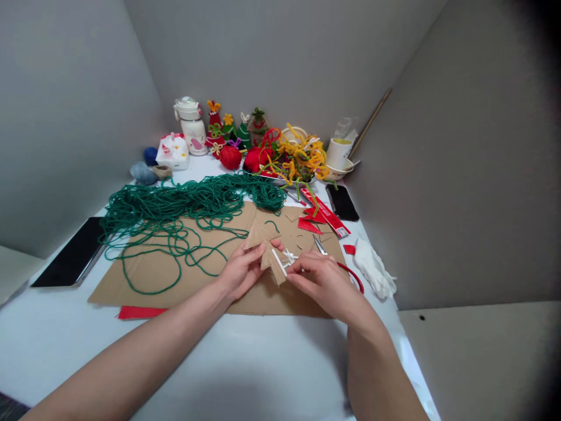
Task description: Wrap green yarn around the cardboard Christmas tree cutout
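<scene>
Two hands meet over a cardboard sheet (184, 275): the left hand (239, 272) pinches a cardboard star (267, 248), and the right hand (322, 280) pinches a white strip (279, 262) against it. Beyond lies green yarn (184, 204), then a red ball (230, 156) and a cup (338, 153).

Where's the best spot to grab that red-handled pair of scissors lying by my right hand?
Probably the red handle loop, coming from the right: it curves out clear beside the right hand, while the blades point away toward the red paper scraps on the cardboard sheet.
</scene>
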A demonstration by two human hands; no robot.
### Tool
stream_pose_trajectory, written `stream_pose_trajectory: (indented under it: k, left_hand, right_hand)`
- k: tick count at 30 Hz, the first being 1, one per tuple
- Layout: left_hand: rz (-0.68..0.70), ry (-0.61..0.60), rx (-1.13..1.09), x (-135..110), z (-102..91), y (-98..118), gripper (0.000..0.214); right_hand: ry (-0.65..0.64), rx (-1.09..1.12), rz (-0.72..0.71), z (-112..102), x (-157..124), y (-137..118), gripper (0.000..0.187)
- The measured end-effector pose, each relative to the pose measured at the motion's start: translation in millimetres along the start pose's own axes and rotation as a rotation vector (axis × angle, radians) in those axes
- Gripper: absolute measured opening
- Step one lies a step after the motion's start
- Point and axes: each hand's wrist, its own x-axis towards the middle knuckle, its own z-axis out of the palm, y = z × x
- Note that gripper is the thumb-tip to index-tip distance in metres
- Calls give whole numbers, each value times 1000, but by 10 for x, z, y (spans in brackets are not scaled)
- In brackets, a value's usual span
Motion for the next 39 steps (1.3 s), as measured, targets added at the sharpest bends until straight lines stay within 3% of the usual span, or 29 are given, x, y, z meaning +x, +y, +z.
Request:
stream_pose_trajectory:
  k: [39]
  left_hand:
    - [11,12,9,6,-8,-12,23]
  right_hand:
    - [-102,57,24,10,17,27,17]
